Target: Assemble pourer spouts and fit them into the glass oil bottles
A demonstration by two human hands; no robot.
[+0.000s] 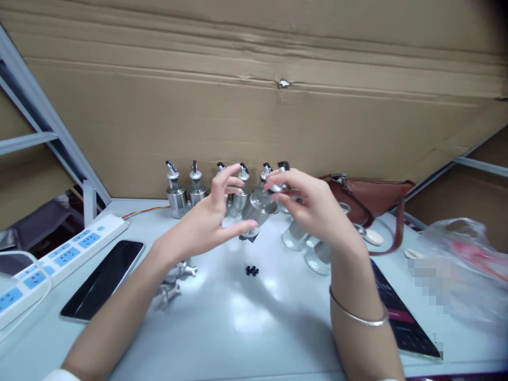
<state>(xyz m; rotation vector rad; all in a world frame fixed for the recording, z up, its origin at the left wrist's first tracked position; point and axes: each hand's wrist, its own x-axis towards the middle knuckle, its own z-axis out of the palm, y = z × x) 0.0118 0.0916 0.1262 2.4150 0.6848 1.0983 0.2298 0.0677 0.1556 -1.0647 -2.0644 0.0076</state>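
My right hand (309,203) pinches the neck and pourer top of a glass oil bottle (260,207) with a metal sleeve, holding it tilted above the table. On the bottle's left, my left hand (216,211) has its fingers spread; the thumb reaches in front of the bottle's base, and whether it touches I cannot tell. Behind the hands stands a row of similar bottles (177,198) with metal pourers and black flaps. Glass bottles (317,259) without visible pourers sit beneath my right forearm. Small black pieces (252,271) lie mid-table, and metal pourers (170,291) lie beside my left forearm.
To the left are a white power strip (67,259) and a black phone (103,279). A tablet (405,312), a brown bag (373,198) and a clear plastic bag (464,264) occupy the right side. A cardboard wall (222,116) closes off the table's back.
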